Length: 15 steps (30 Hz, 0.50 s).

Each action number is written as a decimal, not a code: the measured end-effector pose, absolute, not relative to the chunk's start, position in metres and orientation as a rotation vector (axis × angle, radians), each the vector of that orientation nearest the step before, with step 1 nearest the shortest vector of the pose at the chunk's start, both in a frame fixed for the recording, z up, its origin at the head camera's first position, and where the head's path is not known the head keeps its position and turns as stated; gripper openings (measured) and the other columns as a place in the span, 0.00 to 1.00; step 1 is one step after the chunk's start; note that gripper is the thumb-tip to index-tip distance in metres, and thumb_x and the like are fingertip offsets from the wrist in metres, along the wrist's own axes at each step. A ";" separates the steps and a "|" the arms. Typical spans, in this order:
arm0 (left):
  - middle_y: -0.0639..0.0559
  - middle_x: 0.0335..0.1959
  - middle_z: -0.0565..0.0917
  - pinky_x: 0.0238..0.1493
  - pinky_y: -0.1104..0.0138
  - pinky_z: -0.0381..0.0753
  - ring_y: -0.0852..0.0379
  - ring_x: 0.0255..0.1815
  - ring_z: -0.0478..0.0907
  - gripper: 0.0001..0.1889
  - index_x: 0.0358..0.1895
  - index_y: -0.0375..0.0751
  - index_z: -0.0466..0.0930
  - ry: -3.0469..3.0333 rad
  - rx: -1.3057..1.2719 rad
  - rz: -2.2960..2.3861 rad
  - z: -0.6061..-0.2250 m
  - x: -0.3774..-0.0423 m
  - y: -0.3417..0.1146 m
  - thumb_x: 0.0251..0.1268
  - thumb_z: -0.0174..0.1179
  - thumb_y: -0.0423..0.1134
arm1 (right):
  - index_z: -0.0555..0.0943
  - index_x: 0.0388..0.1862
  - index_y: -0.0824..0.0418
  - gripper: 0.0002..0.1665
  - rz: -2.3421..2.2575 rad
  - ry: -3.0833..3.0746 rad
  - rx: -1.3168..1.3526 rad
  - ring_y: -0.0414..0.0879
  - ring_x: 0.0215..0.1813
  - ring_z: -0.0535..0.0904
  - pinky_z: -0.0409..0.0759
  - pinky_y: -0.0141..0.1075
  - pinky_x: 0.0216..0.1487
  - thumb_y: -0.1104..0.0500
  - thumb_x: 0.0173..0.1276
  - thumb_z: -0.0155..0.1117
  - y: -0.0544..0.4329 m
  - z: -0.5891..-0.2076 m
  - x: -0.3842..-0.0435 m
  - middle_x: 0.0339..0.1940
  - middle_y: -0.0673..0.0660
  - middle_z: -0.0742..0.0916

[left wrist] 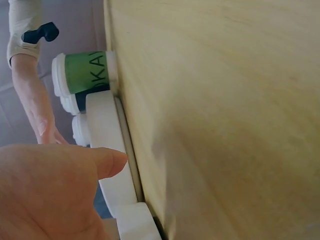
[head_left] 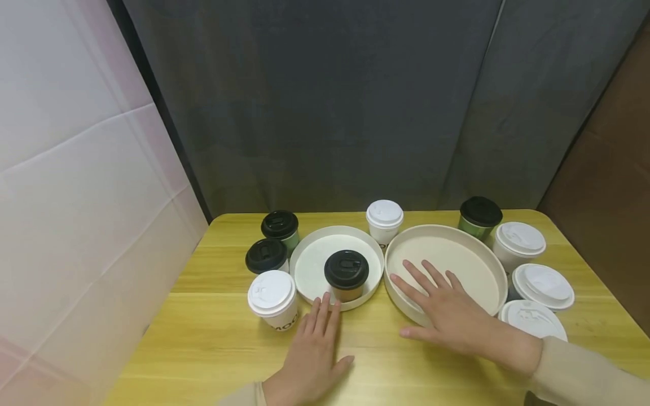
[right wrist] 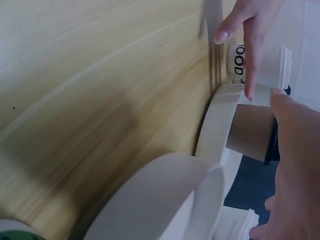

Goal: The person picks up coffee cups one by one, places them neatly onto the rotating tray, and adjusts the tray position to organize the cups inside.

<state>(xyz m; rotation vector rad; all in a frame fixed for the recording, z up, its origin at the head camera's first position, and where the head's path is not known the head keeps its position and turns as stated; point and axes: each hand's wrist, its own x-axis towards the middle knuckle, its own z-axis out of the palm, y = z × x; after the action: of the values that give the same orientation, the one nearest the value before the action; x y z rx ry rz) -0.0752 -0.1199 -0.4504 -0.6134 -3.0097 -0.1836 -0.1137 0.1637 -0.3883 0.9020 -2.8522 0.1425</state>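
Observation:
My left hand (head_left: 312, 352) has its fingers extended, fingertips right at the near rim of a smaller round white tray (head_left: 312, 248). On that tray stands a brown paper coffee cup (right wrist: 250, 132) with a black lid (head_left: 347, 269). My right hand (head_left: 452, 313) spreads its fingers over the near side of a larger, cream round tray (head_left: 437, 239), thumb outside the rim. Neither hand holds anything. The left wrist view shows the left thumb (left wrist: 112, 162) in front of the pale tray wall (left wrist: 112, 135). In the right wrist view, the brown cup appears beyond the right hand.
Left of the smaller tray stand a white-lidded cup (head_left: 274, 299) and two black-lidded cups (head_left: 266, 256). A white cup (head_left: 384, 220) stands behind, between the trays. Several lidded cups line the right, including a black-lidded green one (head_left: 479, 217). Dark fabric (head_left: 330, 113) hangs behind the wooden table (head_left: 193, 332).

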 end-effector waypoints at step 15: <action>0.32 0.79 0.53 0.76 0.47 0.63 0.34 0.80 0.52 0.50 0.78 0.37 0.52 -2.975 -0.575 -0.029 -0.458 -0.078 -0.125 0.62 0.56 0.66 | 0.57 0.80 0.46 0.47 0.244 -2.900 0.928 0.66 0.78 0.59 0.64 0.69 0.68 0.30 0.67 0.56 0.140 -0.414 -0.119 0.81 0.57 0.62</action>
<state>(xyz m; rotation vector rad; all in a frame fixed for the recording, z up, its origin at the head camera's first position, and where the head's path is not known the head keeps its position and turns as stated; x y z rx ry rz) -0.0778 -0.1248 -0.4580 -0.5750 -2.9754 -0.0292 -0.1186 0.1405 -0.4144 0.9280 -2.9000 0.2440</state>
